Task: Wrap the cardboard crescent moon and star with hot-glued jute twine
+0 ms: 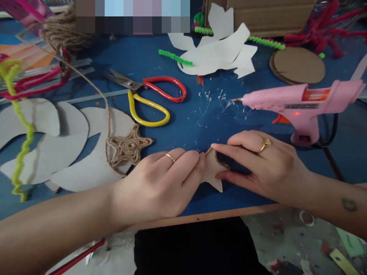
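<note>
Between my two hands is a pale cardboard star [212, 170] near the table's front edge, with a strip of brown twine along part of its upper rim. My left hand [169, 177] is closed, its fingertips pinching the star's left side and hiding that part. With thumb and forefinger, my right hand [260, 160] holds the star's right side and presses at the top point. To the left, a twine-covered star [130, 145] rests on white paper shapes, and a strand runs from it back to a ball of twine [67, 28].
A pink glue gun [304, 103] with a lit red light lies at right, nozzle facing left over glue strings. Scissors [137, 86] with red and yellow handles lie left of centre. White cutouts [212, 57], cardboard discs [299, 65] and fuzzy pipe cleaners [21, 152] surround the work area.
</note>
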The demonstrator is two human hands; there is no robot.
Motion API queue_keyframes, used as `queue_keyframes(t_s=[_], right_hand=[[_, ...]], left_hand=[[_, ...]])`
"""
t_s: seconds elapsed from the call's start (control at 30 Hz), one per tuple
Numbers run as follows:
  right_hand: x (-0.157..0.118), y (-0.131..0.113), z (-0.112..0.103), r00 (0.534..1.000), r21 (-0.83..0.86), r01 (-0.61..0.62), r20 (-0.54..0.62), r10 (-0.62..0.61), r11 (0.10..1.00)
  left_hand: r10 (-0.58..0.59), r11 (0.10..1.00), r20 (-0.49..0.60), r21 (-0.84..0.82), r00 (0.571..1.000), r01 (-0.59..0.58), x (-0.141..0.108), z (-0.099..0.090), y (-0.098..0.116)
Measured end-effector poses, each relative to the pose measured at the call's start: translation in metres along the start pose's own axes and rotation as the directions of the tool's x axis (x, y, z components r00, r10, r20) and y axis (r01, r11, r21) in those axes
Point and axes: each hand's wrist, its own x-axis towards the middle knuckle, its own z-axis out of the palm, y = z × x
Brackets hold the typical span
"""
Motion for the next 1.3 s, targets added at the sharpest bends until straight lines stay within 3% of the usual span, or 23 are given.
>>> queue_keyframes(t_s=[0.27, 0.6, 0.93, 1.3], right_hand=[[0.002, 0.0005, 0.0016, 1.0, -0.012, 0.009, 0.001, -0.009, 1.0], [0.0003, -0.0014, -0.0009, 0.999, -0.039, 0.004, -0.034, -0.005, 0.999], [-0.0011, -0.0011, -0.002, 1.0, -0.023, 0.019, 0.002, -0.019, 1.0], [0.0009, -0.0006, -0.0023, 0.998, -0.034, 0.054, 0.032, -0.053, 0.998]], left_hand=[[0.062, 0.992, -0.042, -0.104, 0.997, -0.066, -0.0009, 0.0017, -0.0018], [0.08, 0.995, -0.006, -0.055, 0.997, -0.081, -0.0016, 0.0005, -0.0028], [0.104, 0.992, -0.041, -0.061, 0.994, -0.106, -0.0017, 0.0019, -0.0035], [0.111, 0.993, -0.008, -0.033, 0.994, -0.111, -0.0037, -0.0011, -0.0043]])
